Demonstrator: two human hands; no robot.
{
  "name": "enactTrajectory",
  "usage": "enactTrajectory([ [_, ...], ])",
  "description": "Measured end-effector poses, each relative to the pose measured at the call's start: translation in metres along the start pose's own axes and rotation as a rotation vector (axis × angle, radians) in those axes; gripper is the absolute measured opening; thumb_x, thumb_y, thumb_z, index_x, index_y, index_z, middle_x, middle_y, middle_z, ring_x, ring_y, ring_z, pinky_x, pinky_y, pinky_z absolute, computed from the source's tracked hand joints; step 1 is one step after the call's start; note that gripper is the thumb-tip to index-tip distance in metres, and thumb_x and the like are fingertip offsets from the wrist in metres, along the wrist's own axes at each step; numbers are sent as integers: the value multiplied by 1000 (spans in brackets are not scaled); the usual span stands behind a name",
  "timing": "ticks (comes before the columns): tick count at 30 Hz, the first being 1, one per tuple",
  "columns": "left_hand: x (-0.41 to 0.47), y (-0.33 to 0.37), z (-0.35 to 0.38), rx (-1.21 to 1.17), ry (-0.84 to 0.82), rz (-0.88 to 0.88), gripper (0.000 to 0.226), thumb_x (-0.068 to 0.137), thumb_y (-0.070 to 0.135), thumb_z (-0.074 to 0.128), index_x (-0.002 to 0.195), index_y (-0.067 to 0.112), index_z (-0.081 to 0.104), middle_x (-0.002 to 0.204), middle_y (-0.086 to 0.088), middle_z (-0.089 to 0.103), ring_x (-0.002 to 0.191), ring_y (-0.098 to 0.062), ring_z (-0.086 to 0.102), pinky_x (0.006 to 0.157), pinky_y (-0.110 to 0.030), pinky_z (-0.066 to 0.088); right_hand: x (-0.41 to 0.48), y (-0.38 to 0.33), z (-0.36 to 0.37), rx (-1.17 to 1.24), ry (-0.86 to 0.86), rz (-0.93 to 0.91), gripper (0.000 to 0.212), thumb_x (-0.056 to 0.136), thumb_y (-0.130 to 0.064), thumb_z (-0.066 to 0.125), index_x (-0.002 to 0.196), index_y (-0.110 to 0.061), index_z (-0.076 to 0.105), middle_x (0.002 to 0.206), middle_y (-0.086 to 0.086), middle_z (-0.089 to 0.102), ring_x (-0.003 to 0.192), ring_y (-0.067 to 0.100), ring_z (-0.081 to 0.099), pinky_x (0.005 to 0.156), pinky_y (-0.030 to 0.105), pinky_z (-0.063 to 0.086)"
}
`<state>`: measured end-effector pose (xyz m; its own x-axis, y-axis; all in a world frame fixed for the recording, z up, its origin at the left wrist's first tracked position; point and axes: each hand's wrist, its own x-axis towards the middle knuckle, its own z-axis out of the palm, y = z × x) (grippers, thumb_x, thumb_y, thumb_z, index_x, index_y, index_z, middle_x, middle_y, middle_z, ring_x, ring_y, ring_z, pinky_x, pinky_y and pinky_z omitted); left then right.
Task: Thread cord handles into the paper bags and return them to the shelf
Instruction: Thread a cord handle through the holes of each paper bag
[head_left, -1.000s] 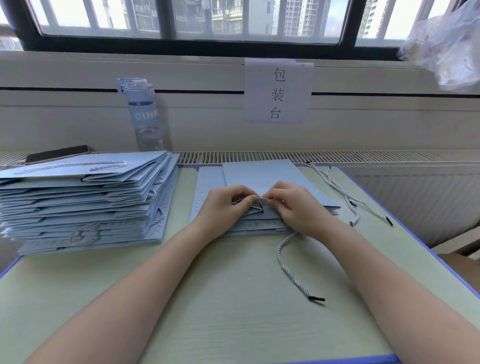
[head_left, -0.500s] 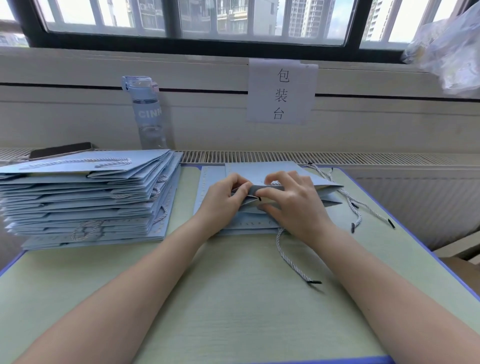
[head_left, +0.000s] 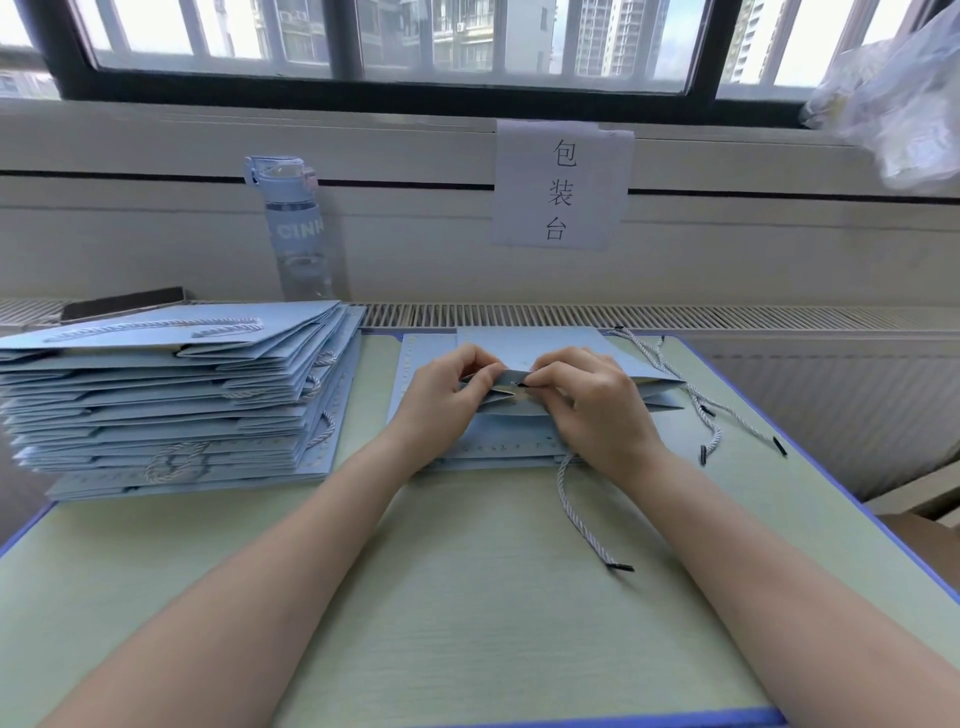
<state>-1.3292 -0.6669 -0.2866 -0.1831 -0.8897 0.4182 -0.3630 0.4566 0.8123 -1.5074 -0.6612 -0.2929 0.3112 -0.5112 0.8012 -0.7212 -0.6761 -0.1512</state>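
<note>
A small pile of flat light-blue paper bags (head_left: 524, 444) lies in the middle of the table. My left hand (head_left: 447, 400) pinches the raised top edge of the uppermost bag. My right hand (head_left: 597, 405) pinches the black tip of a grey-white twisted cord (head_left: 582, 519) against that edge; the cord's loose end trails toward me on the table. Whether the tip sits in a hole is hidden by my fingers. Spare cords (head_left: 711, 415) lie to the right of the bags.
A tall stack of blue bags with cord handles (head_left: 176, 395) fills the table's left side. Behind it stand a water bottle (head_left: 296, 228) and a dark phone (head_left: 124, 306) on the radiator ledge. A paper sign (head_left: 561, 187) hangs on the wall.
Both hands have lifted the top bag's edge slightly and moved a little away from me. The cord's loose end has been drawn nearer the bags.
</note>
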Motion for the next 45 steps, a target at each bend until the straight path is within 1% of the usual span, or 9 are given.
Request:
enactTrajectory([
  [5, 1, -8, -3, 17, -18, 12, 15, 95, 16, 54, 85, 24, 63, 79, 5, 67, 79, -15, 63, 78, -34, 51, 0, 1, -4, 98, -70, 37, 10, 82, -2, 64, 89, -4, 71, 90, 7, 69, 81, 20, 64, 76, 30, 51],
  [9, 1, -12, -9, 50, -50, 48, 10, 94, 14, 56, 89, 14, 65, 77, 11, 64, 70, 4, 57, 69, -10, 41, 3, 3, -11, 213, -120, 186, 17, 79, 7, 66, 89, -6, 72, 83, 5, 71, 80, 7, 60, 73, 8, 44],
  [18, 5, -20, -19, 184, -35, 112, 11, 93, 11, 57, 92, 8, 68, 79, 11, 65, 73, 4, 56, 69, -10, 40, 6, 5, -17, 452, -86, 559, 24, 80, 4, 67, 75, -19, 72, 75, -10, 69, 72, -3, 64, 74, 9, 47],
  [25, 8, -26, -26, 252, 164, 74, 15, 94, 5, 52, 94, 6, 67, 87, -2, 69, 78, -13, 58, 67, -9, 39, 5, 12, -20, 400, 7, 659, 19, 81, 1, 67, 93, -11, 74, 84, -6, 69, 73, -11, 62, 77, 3, 45],
  [29, 10, -29, -33, 257, 281, 18, 17, 96, 7, 49, 94, 10, 66, 89, -4, 68, 67, -10, 50, 57, -8, 34, 4, 25, -27, 259, 150, 713, 15, 83, -6, 68, 97, -9, 74, 85, -6, 67, 79, 3, 62, 76, 0, 40],
  [33, 11, -32, -36, 254, 290, -10, 19, 97, 10, 48, 94, 15, 65, 92, -7, 67, 61, -3, 46, 53, -10, 33, 2, 41, -32, 182, 326, 810, 15, 85, -10, 66, 98, -7, 74, 88, 8, 72, 85, 19, 67, 84, 22, 48],
  [38, 9, -29, -32, 330, 253, 0, 15, 95, 7, 47, 88, 15, 59, 92, -6, 60, 77, -17, 52, 67, -19, 40, 0, 45, -28, 113, 287, 806, 17, 87, -9, 64, 101, -5, 72, 95, 12, 72, 92, 21, 64, 69, -4, 33],
  [41, 5, -29, -34, 376, 228, 14, 14, 86, 19, 44, 77, 16, 54, 92, 2, 54, 95, -22, 50, 86, -38, 40, -1, 42, -28, 105, 227, 727, 16, 88, -9, 63, 100, -5, 73, 94, 9, 72, 84, 15, 60, 67, -3, 32],
  [45, 3, -24, -31, 383, 174, 85, 12, 89, 26, 49, 83, 19, 58, 95, 7, 55, 96, -14, 50, 91, -35, 39, 0, 25, -20, 148, 103, 427, 13, 84, -8, 68, 95, -8, 74, 85, 5, 72, 75, 17, 64, 69, 6, 41],
])
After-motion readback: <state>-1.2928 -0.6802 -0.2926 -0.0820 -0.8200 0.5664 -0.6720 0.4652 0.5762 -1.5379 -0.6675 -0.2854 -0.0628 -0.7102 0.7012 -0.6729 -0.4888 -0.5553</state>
